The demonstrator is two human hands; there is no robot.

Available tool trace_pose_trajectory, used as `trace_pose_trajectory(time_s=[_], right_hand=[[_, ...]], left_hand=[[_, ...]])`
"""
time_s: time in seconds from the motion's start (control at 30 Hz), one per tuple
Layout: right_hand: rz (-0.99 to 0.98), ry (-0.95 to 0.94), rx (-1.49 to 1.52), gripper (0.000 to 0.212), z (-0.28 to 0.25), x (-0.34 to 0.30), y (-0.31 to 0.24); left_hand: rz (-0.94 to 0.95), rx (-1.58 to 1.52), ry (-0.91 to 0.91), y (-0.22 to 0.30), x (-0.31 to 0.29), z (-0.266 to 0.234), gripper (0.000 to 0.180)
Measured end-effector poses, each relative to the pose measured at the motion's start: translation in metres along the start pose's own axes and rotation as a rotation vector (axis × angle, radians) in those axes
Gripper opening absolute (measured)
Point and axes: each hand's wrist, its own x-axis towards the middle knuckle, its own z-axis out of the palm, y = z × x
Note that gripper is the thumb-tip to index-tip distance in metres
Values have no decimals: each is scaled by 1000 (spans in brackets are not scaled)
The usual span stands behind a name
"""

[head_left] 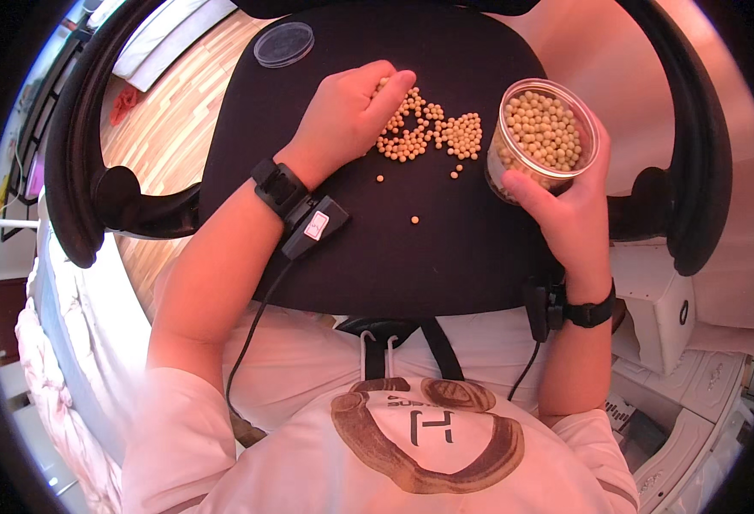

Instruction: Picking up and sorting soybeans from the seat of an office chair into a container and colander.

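Observation:
My left hand is curled closed over the black chair seat, with a few soybeans showing between thumb and fingers. Its fingertips are mostly hidden. Right beside it, loose pale-yellow soybeans lie in a rough ring, joined to a denser cluster on the right. My right hand grips a clear round jar from its near right side, thumb on the near wall. The jar is tilted toward me and filled with soybeans almost to the rim.
A clear round lid rests at the seat's far left. Single beans lie nearer me, one well apart. Black armrests curve up on both sides. Cables run from devices strapped on both wrists. A white box stands at the right.

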Motion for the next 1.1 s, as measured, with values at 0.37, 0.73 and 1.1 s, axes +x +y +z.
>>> trace_pose_trajectory(time_s=[0.37, 0.73, 1.1], right_hand=[[1, 12, -21, 94, 1, 2, 4], [4, 9, -68, 95, 1, 2, 2], [-71, -8, -82, 101, 1, 0, 1]], left_hand=[[111, 24, 9, -5, 4, 2, 38], [80, 21, -13, -3, 4, 1, 40], [81, 13, -10, 1, 7, 2, 39]])
